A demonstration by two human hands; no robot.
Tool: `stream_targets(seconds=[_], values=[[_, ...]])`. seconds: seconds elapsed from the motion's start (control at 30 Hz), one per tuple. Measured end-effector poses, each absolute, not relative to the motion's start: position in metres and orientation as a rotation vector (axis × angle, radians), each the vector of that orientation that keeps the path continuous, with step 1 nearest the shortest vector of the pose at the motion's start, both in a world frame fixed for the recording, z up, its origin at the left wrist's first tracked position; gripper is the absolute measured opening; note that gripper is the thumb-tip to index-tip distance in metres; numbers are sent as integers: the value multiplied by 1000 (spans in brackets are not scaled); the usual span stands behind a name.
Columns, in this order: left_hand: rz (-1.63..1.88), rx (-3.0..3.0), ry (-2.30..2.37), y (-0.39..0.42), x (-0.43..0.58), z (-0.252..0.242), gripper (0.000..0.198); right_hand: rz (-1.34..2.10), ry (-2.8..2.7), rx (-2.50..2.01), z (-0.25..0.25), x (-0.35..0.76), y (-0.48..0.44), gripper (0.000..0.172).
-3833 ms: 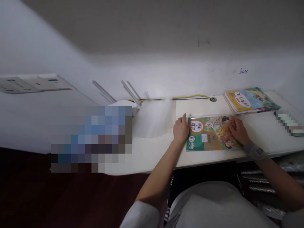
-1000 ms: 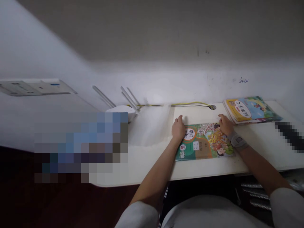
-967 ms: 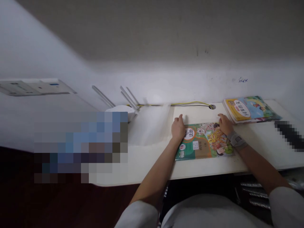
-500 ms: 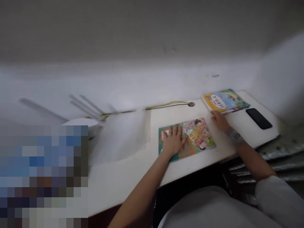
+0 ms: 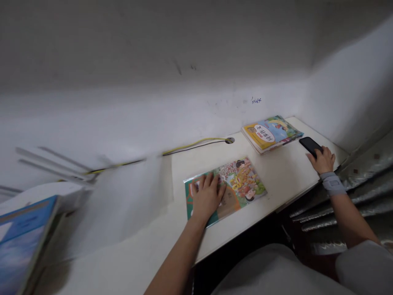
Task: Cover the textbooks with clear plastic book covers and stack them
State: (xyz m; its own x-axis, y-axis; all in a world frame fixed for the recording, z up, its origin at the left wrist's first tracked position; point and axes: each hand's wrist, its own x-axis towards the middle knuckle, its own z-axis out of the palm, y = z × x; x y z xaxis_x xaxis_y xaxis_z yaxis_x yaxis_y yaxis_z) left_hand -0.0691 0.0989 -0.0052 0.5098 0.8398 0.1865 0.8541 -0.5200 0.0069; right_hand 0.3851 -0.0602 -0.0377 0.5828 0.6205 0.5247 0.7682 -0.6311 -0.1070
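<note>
A colourful picture-covered book in a clear sleeve lies flat on the white desk. My left hand rests palm down over its green left part, fingers spread. Farther right, my right hand is at the near end of a black smartphone. The thumb lies at one edge and the fingers curl at the other, hiding that end of the phone. A grey band circles my right wrist.
A small stack of books lies by the wall. A yellow cable runs along the desk's back edge into a round hole. White sheets and a blue-covered book are at the left. Silvery folded material borders the right.
My right hand has moved from beside the book stack to the smartphone at the right. My left hand stays on the picture-covered book. The view has shifted, with desk items appearing farther left.
</note>
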Motion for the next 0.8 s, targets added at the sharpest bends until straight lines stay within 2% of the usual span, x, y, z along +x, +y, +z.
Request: stream_targets(seconds=[0.2, 0.27, 0.4, 0.57, 0.67, 0.8], values=[[-327, -2652, -1523, 94, -69, 7, 41, -626, -1129, -2274, -27, 373, -50, 43], [-291, -2738, -1487, 85, -66, 11, 44, -581, -1259, -2103, -18, 343, -42, 41], [-168, -2989, -1170, 53, -56, 8, 61, -226, -1861, -1767, -3, 233, -19, 39], [-86, -3072, -1034, 36, -58, -5, 66, 6, -2402, -1362, -8, 126, 1, 53], [-54, -3100, -1066, 51, -73, -6, 67, 24, -2465, -1326, -15, 123, 19, 58], [-33, -2995, -1329, 82, -93, -2, 65, 65, -2528, -1281, -18, 142, 48, 63]])
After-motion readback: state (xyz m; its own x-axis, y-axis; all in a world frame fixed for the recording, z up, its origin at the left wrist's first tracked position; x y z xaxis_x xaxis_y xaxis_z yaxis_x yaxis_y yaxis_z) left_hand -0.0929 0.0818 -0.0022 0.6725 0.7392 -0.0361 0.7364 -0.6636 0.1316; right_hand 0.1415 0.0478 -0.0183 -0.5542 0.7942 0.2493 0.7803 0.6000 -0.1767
